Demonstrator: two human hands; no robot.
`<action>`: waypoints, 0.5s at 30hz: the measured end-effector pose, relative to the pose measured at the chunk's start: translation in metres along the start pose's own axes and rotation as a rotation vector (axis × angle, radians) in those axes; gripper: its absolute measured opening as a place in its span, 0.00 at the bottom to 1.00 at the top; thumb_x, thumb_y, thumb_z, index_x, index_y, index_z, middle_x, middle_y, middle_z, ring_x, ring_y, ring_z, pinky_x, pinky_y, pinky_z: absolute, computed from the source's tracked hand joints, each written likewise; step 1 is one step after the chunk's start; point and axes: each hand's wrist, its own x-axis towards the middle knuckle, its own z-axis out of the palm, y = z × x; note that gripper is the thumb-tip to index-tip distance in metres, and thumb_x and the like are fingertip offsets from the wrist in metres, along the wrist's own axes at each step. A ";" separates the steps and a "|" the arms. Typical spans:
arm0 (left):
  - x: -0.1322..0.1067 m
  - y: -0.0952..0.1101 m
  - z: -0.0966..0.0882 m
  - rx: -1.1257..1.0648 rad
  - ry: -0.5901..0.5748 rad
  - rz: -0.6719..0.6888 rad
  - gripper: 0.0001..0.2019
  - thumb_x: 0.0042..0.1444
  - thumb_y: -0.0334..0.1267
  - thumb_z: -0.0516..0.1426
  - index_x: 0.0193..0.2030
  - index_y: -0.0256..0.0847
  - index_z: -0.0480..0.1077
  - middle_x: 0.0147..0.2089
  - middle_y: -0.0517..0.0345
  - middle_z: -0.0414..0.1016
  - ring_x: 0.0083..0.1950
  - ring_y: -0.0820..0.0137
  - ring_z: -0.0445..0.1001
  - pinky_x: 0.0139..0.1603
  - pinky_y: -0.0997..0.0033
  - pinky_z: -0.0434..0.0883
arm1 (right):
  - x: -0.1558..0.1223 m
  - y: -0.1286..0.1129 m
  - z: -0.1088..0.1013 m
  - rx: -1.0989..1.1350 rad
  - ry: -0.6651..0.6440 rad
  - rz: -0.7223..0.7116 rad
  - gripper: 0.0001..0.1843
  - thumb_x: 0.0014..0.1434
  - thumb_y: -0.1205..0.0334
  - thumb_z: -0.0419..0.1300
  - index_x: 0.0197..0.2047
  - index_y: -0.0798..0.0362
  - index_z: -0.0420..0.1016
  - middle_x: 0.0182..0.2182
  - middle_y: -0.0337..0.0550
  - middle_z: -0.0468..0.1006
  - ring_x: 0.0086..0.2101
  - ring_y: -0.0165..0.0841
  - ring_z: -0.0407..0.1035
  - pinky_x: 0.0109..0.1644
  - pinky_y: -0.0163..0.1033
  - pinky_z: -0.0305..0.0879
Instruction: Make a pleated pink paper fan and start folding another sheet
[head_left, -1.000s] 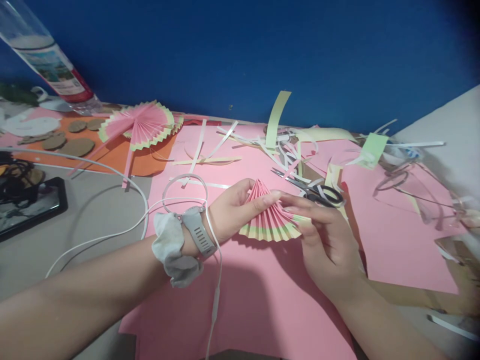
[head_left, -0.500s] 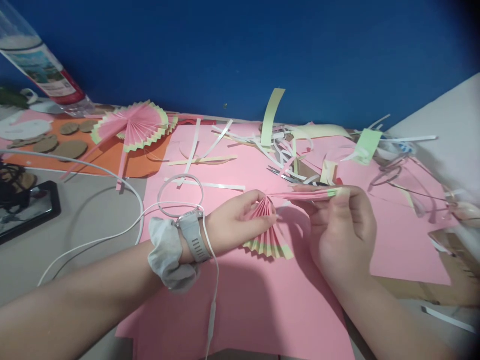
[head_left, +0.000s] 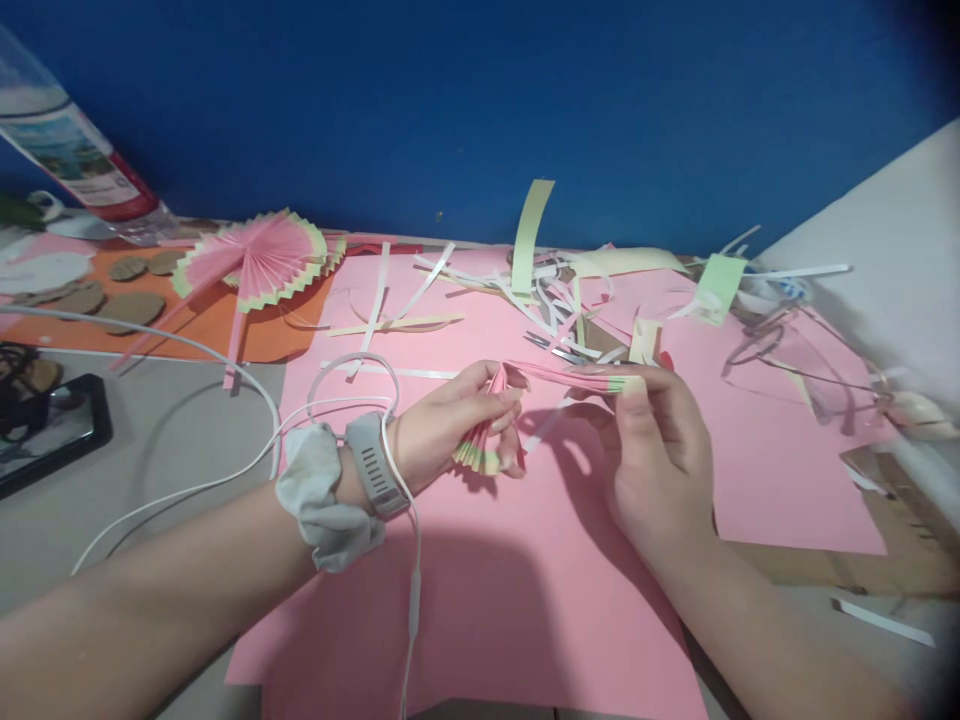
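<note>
"Where's the pleated fan [head_left: 551, 375]?"

"Two o'clock from the left hand [head_left: 442, 430], which curls loosely on its spread pleats; ten o'clock from the right hand [head_left: 652, 450], thumb and fingers pinching its folded end."

"And beyond?"

"Second fan [head_left: 259, 258] at ten, pale green strip [head_left: 531, 235] at twelve, then blue wall [head_left: 450, 110]."

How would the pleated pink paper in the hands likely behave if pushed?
The pleated paper is probably light, being thin-looking and folded. The bundle pinched in the right hand seems fairly stiff lengthwise, its folds stacked tight. The part at the left hand likely flexes easily, its pleats partly fanned.
</note>
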 end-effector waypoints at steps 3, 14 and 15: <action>-0.002 0.003 0.000 0.022 0.017 -0.024 0.01 0.63 0.34 0.50 0.39 0.42 0.60 0.20 0.71 0.56 0.16 0.81 0.57 0.17 0.82 0.63 | 0.001 -0.001 0.001 0.030 -0.024 0.003 0.09 0.64 0.52 0.55 0.40 0.46 0.73 0.38 0.38 0.74 0.38 0.31 0.70 0.42 0.41 0.69; -0.009 -0.009 0.005 0.564 0.106 0.040 0.18 0.57 0.37 0.58 0.54 0.45 0.63 0.42 0.58 0.69 0.31 0.76 0.70 0.30 0.75 0.68 | 0.021 -0.003 0.001 0.394 0.219 0.071 0.12 0.64 0.53 0.56 0.32 0.50 0.68 0.25 0.33 0.74 0.27 0.27 0.71 0.30 0.33 0.69; -0.009 -0.009 0.006 0.656 0.159 0.063 0.18 0.57 0.36 0.57 0.54 0.45 0.63 0.45 0.56 0.70 0.31 0.76 0.70 0.29 0.75 0.68 | 0.022 -0.002 0.001 0.407 0.232 0.075 0.12 0.63 0.52 0.57 0.31 0.50 0.68 0.25 0.32 0.73 0.27 0.26 0.71 0.29 0.32 0.68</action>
